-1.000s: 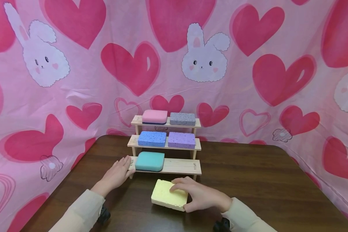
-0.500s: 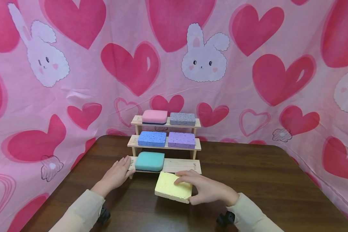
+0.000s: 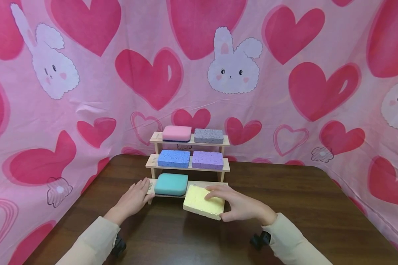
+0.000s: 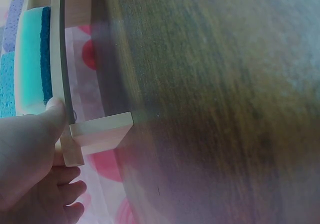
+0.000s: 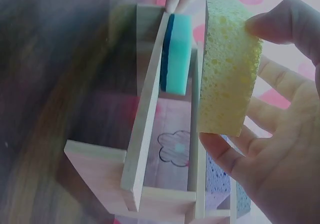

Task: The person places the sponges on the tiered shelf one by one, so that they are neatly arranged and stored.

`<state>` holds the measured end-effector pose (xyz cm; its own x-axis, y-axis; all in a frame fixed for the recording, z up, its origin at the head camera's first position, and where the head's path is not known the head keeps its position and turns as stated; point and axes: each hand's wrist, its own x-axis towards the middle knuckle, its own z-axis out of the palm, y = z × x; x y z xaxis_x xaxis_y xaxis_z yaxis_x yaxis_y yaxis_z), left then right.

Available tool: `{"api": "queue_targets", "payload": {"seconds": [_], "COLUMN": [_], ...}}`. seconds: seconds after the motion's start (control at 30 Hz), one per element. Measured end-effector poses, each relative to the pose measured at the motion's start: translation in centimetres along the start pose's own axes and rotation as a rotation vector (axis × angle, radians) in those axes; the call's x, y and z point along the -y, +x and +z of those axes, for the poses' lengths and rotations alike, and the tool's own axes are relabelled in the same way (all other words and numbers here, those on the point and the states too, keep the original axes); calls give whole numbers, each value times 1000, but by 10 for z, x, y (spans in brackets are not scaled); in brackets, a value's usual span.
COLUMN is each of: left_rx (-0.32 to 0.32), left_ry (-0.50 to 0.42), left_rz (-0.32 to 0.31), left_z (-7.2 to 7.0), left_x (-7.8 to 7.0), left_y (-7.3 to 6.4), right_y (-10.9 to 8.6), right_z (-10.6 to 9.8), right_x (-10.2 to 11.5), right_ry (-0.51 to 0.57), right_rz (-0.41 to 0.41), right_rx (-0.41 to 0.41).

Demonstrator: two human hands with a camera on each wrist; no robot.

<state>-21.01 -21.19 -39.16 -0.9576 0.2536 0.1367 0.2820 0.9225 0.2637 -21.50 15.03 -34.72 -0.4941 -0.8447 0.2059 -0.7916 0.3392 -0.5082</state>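
Note:
A pale yellow sponge (image 3: pixel 203 201) is gripped by my right hand (image 3: pixel 243 206), thumb at its near edge and fingers over its far side. It is held slightly tilted in front of the lowest tier of a three-step wooden rack (image 3: pixel 152 187), hiding part of that board. My left hand (image 3: pixel 132 200) holds the left end of this lowest board; in the left wrist view its thumb (image 4: pixel 56 115) presses the front edge, with the fingers round the end. A teal scouring sponge (image 3: pixel 171 184) with a dark blue underside lies on the board's left part.
Blue (image 3: pixel 174 158) and purple (image 3: pixel 208 160) sponges sit on the middle tier. A pink sponge (image 3: pixel 177 133) and a grey one (image 3: pixel 209 136) occupy the top tier. The rack stands on a dark wooden table (image 3: pixel 285 206), before a pink heart-patterned cloth (image 3: pixel 192 92).
My right hand has carried the yellow sponge forward and to the right, from over the table to the front of the lowest tier. My left hand has stayed on the rack.

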Motion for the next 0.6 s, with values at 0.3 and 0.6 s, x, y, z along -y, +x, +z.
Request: {"api": "queue_targets", "payload": {"seconds": [0.3,0.6], "left_rx": [8,-1], "left_ry": [-8,10], "left_rz": [-9,8], "left_z": [0,1], "left_x": [0,0], "left_y": [0,0], "right_y": [4,8], "right_z": [-10,-10], "right_x": [-10,-26], "right_ry": [46,46], "right_rz": [63,156], "right_rx": [-11,-3]}}
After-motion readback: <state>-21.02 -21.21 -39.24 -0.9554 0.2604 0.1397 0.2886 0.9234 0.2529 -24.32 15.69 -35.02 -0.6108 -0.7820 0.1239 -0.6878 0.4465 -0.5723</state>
